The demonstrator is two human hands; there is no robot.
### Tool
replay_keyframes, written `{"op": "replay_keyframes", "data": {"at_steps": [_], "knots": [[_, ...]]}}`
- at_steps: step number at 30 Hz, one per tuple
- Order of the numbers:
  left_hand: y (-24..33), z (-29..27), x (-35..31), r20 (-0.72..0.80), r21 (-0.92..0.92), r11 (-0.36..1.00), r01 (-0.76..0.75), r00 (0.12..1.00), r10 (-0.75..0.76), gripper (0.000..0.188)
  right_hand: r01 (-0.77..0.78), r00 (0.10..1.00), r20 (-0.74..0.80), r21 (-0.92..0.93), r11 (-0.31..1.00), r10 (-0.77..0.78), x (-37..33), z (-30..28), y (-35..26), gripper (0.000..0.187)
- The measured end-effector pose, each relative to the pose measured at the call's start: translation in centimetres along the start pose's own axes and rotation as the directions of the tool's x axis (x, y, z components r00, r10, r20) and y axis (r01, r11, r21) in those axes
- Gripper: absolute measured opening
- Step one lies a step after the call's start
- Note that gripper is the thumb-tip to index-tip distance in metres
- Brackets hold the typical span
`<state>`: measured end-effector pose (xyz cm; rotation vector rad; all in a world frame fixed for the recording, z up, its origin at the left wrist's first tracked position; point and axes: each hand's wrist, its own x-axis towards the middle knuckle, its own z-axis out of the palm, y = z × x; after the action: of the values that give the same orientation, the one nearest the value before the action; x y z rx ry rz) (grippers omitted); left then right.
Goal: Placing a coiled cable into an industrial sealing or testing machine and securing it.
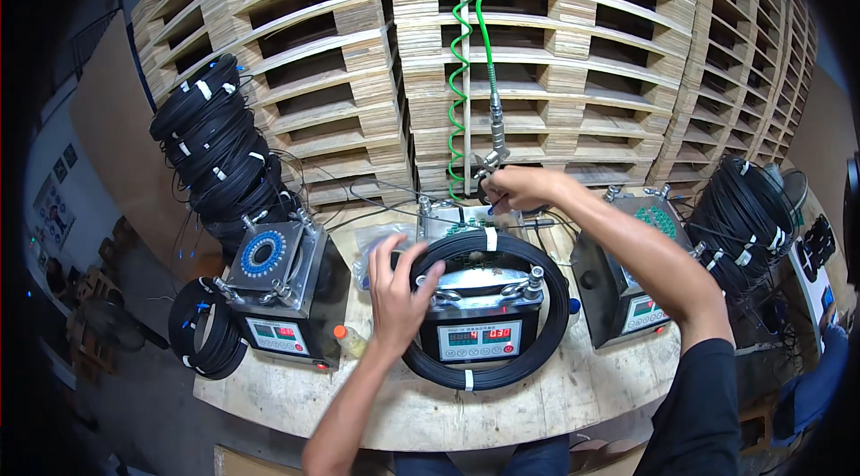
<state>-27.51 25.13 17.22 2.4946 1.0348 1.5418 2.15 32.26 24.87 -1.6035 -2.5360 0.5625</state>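
The left hand (397,292) is laid with its fingers (383,254) spread apart and extended, the palm resting against the left inner edge of a black cable coil (488,377) that is draped around the middle grey machine (479,297); nothing is clamped in it. The coil is seen lying on the wooden table (573,395) directly ahead, ringed around the machine's front panel, and is bound with white ties. The right hand (515,185) is reached forward past the coil, its fingers curled together around the grip of a metal air tool (493,158) hung from a green coiled hose (461,55); a small blue piece is pinched near the fingertips, though what it is cannot be told. A second grey machine (278,283) is set to the left, with a ring of blue connectors (264,254) seated in its top plate, and a third machine (627,283) is set to the right, with green connectors (658,221) held in its top. Stacks of bundled black coils (219,140) are piled behind the left machine, and more coils (748,212) are stacked at the right. Wooden pallets (573,46) are stacked behind the table.
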Motion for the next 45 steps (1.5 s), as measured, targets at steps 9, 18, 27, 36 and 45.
{"op": "replay_keyframes", "data": {"at_steps": [9, 18, 27, 36, 45], "knots": [[-1.8, 8.1, 16.0, 0.854, 0.175, 0.916, -0.361, 0.519, 0.042, 0.018, -0.038, 0.989, -0.141, 0.044, 0.998, 0.044, -1.2, 2.7, 0.5, 0.026], [-1.1, 10.6, 16.5, 0.959, 0.066, 0.811, -0.581, 0.26, 0.109, 0.019, -0.05, 0.975, -0.211, 0.079, 0.996, 0.066, -2.6, 3.2, 1.3, 0.027], [-0.9, 10.6, 17.1, 0.974, -0.001, 0.824, -0.567, 0.187, 0.13, 0.017, -0.064, 0.967, -0.247, 0.022, 0.998, 0.068, -2.8, 3.6, 0.4, 0.021], [-2.7, 10.0, 17.8, 0.967, -0.121, 0.845, -0.521, 0.132, 0.22, 0.018, -0.059, 0.961, -0.27, -0.006, 0.998, 0.055, -2.0, 4.1, 0.8, 0.023], [-5.4, 4.6, 14.7, 0.766, -0.155, 0.962, -0.223, 0.587, 0.26, 0.022, -0.099, 0.95, -0.29, 0.062, 0.993, 0.113, -2.6, 3.9, 0.4, 0.024]]}}
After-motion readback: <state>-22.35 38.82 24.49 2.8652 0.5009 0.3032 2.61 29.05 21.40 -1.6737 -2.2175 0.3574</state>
